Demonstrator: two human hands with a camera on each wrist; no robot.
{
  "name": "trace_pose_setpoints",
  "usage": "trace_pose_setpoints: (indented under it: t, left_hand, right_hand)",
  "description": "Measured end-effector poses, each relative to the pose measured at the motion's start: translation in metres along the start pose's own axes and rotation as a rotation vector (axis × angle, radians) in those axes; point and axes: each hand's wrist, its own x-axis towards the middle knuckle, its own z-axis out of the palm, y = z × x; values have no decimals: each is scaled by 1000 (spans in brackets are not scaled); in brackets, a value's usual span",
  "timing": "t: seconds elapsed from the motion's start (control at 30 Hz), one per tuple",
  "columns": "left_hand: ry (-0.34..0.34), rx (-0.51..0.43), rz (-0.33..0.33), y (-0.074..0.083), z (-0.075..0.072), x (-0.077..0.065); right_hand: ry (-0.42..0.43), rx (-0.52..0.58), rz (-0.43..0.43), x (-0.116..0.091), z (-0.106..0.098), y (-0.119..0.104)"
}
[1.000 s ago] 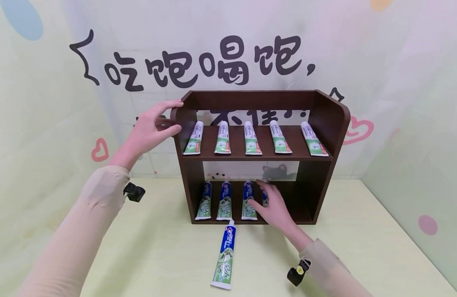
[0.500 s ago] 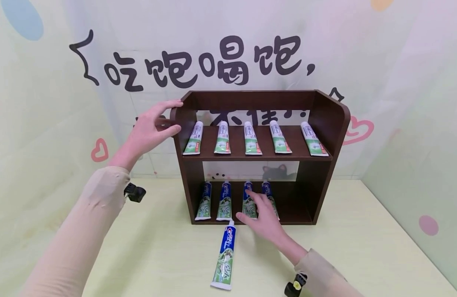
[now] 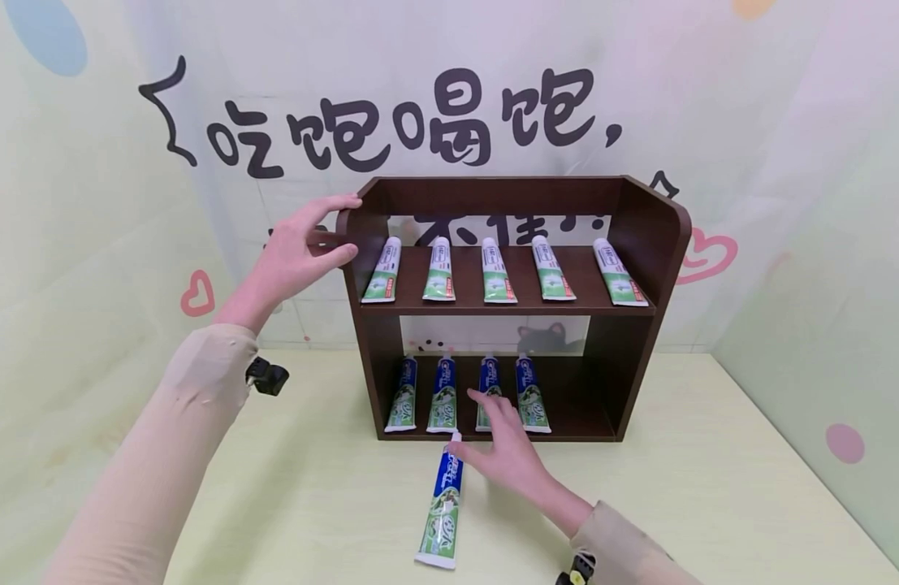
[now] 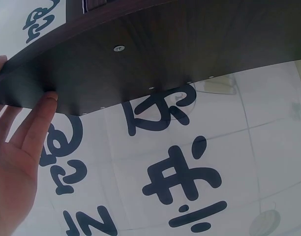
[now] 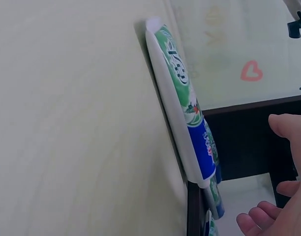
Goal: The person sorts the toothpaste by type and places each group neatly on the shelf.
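Observation:
A dark brown two-tier shelf stands on the table. My left hand holds the upper part of its left side panel, fingers at the top and thumb at the front edge; in the left wrist view, fingers touch the outer face of that panel. A blue and green toothpaste tube lies on the table, cap towards the shelf. My right hand hovers beside its cap end, fingers spread, holding nothing. In the right wrist view the tube lies apart from the fingers.
Several white and green toothpaste tubes lie in a row on the upper tier. Blue and green tubes line the lower tier, one partly behind my right hand. Behind the shelf hangs a printed backdrop, with another wall at the right.
My right hand has drawn back from the fourth lower tube, moving left and towards me to the tube on the table. The left hand stays on the shelf.

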Motion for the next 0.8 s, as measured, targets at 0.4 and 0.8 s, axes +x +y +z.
trace_pose_setpoints:
  t: [0.4, 0.8]
  left_hand:
    - [1, 11, 2, 0, 1, 1]
    - [5, 4, 0, 2, 1, 0]
  right_hand:
    - [-78, -27, -10, -9, 14, 5]
    - [-145, -23, 7, -13, 20, 5]
